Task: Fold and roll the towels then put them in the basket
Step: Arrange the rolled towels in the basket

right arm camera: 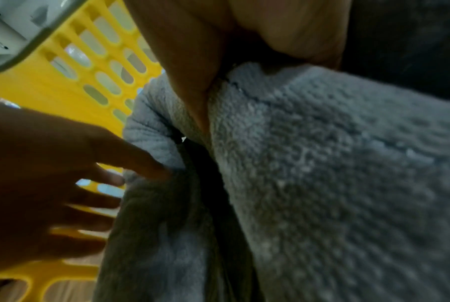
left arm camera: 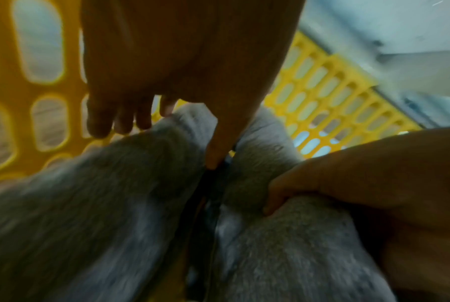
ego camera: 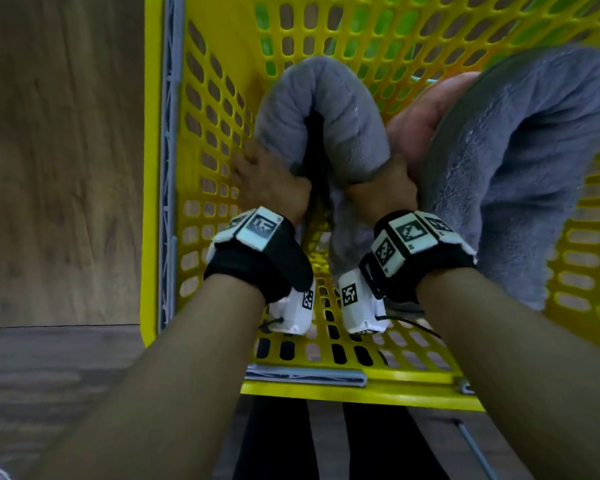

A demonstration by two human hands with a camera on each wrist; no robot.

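A rolled grey towel stands bent into an arch inside the yellow basket, both ends pointing down at my hands. My left hand holds its left end, fingers outside and thumb in the dark fold. My right hand grips the right end, with its thumb pressed into the fold. In the left wrist view the towel fills the lower half, blurred. In the right wrist view the towel lies close up.
A second grey towel leans against the basket's right wall, with a pinkish soft thing between it and the arched towel. The basket floor near me is bare mesh. Wooden flooring lies to the left of the basket.
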